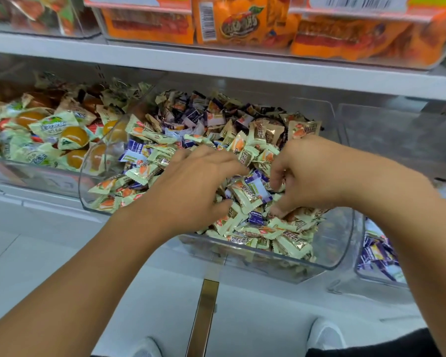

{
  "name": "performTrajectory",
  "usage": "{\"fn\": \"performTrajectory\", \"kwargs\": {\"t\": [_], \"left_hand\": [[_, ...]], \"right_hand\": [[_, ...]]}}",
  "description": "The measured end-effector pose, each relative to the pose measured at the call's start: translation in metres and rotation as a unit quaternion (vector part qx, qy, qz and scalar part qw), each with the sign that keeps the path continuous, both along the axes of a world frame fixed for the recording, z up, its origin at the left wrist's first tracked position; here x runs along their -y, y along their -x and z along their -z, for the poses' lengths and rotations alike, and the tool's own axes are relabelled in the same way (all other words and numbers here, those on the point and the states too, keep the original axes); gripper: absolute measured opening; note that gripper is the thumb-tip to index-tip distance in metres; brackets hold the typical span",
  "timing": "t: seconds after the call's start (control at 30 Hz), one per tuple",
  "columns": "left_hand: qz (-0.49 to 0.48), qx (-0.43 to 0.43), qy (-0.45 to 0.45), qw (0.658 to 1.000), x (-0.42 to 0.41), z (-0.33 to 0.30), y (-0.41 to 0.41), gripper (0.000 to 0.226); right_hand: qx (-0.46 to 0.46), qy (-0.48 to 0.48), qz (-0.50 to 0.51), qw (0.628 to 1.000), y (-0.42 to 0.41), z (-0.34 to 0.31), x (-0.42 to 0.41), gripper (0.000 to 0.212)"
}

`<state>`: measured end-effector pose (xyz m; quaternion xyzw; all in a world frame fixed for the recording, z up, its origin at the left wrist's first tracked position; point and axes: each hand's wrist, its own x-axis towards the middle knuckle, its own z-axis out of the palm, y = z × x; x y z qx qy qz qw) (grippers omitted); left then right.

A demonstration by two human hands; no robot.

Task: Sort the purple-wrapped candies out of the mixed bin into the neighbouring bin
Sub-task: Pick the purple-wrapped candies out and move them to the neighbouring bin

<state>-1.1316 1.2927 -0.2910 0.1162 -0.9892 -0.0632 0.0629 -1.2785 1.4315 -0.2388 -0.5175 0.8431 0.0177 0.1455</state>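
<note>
Both hands work inside the mixed bin (340, 243), a clear plastic bin on the lower shelf. The left hand (191, 186) lies spread over the candy pile, fingers fairly straight, grasping nothing visible. The right hand (301, 176) has its fingers curled down into the pile; whether its grip is already closed on a candy cannot be told, since the fingertips are buried. Purple-wrapped candies (258, 185) lie between the two hands, mixed among pale green wrappers, with more purple ones toward the back of the bin. The neighbouring bin (376, 253), just beside on the right, already holds purple candies. Recommended procedure: use the left hand to sweep green wrappers aside, then pinch one purple wrapper by its body, not its crimped end, to avoid dragging neighbours along. Lift above the mixed bin's right wall before moving sideways. The shelf above (216, 63) limits headroom, so keep the transfer low and toward the open front.
</note>
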Motion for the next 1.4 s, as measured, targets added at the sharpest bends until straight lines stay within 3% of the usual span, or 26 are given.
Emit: {"fn": "performTrajectory", "kwargs": {"t": [0.1, 0.2, 0.3, 0.5, 0.63, 0.77, 0.93, 1.07, 1.27, 1.4], "left_hand": [[0.029, 0.036, 0.034, 0.998, -0.002, -0.001, 0.002, 0.049], [0.007, 0.058, 0.043, 0.997, -0.007, 0.000, 0.005, 0.053], [-0.028, 0.053, 0.054, 0.997, -0.010, -0.003, 0.007, 0.043], [-0.054, 0.037, 0.018, 0.998, 0.010, -0.012, -0.003, 0.018], [-0.055, 0.044, 0.008, 0.997, 0.015, -0.014, -0.006, 0.025], [-0.039, 0.056, 0.017, 0.997, 0.013, -0.012, -0.004, 0.026], [-0.034, 0.145, 0.077, 0.986, 0.007, -0.014, 0.004, 0.059], [-0.035, 0.122, 0.095, 0.987, 0.005, -0.010, 0.008, 0.044], [-0.033, 0.050, 0.081, 0.995, 0.013, -0.005, 0.004, 0.024], [-0.043, -0.016, -0.015, 0.999, 0.023, -0.002, -0.001, 0.022]], "right_hand": [[-0.040, 0.029, -0.024, 0.998, -0.004, 0.013, 0.010, 0.049], [-0.076, 0.028, -0.045, 0.996, -0.013, 0.029, 0.019, 0.042], [-0.105, 0.053, -0.030, 0.993, -0.012, 0.028, 0.019, 0.027], [-0.004, 0.057, -0.031, 0.998, 0.001, 0.019, 0.005, 0.018], [0.040, 0.085, -0.029, 0.995, 0.004, 0.015, 0.003, 0.011], [0.015, 0.064, -0.029, 0.997, 0.001, 0.021, 0.006, 0.025], [-0.075, 0.028, -0.053, 0.995, -0.013, 0.036, 0.010, 0.022], [-0.108, 0.049, -0.057, 0.991, -0.015, 0.035, 0.012, 0.026], [0.072, 0.176, -0.010, 0.982, 0.001, 0.016, 0.005, 0.029], [0.136, 0.228, 0.009, 0.964, -0.002, 0.018, 0.004, 0.027]]}}
